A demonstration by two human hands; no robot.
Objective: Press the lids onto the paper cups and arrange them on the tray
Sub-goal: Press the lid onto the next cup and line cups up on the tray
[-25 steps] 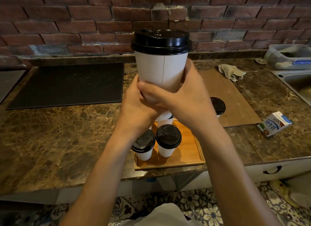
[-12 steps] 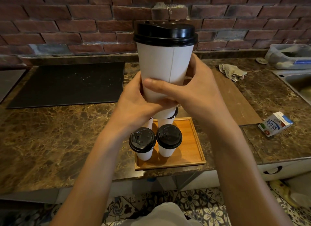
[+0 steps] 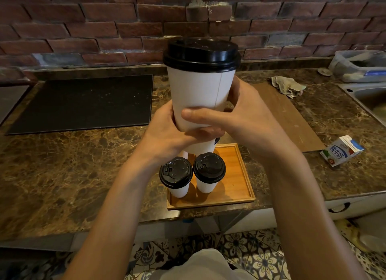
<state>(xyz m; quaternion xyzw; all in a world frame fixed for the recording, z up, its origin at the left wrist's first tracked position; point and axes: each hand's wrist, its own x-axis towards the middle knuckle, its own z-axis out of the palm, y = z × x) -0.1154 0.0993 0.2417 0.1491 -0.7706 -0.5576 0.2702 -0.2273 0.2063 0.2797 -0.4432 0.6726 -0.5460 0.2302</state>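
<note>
A white paper cup (image 3: 200, 92) with a black lid (image 3: 201, 54) on it is held up in front of the camera, above the counter. My left hand (image 3: 167, 131) grips its lower part from the left and my right hand (image 3: 244, 117) wraps it from the right, thumb across the front. Below, a wooden tray (image 3: 236, 179) holds two lidded white cups (image 3: 176, 175) (image 3: 208, 171) in its near left part. Behind them, my hands and the raised cup mostly hide other cups on the tray.
A black mat (image 3: 83, 102) lies at the left of the marble counter (image 3: 73, 165). A brown board (image 3: 292, 121) with a crumpled cloth (image 3: 287, 86) lies at the right, then a milk carton (image 3: 341, 150), a sink (image 3: 367, 98) and a plastic container (image 3: 361, 65). A brick wall runs behind.
The cup in my hands has come slightly closer and higher in view. The lidded cup that showed on the brown board one second ago is now out of sight behind my right hand.
</note>
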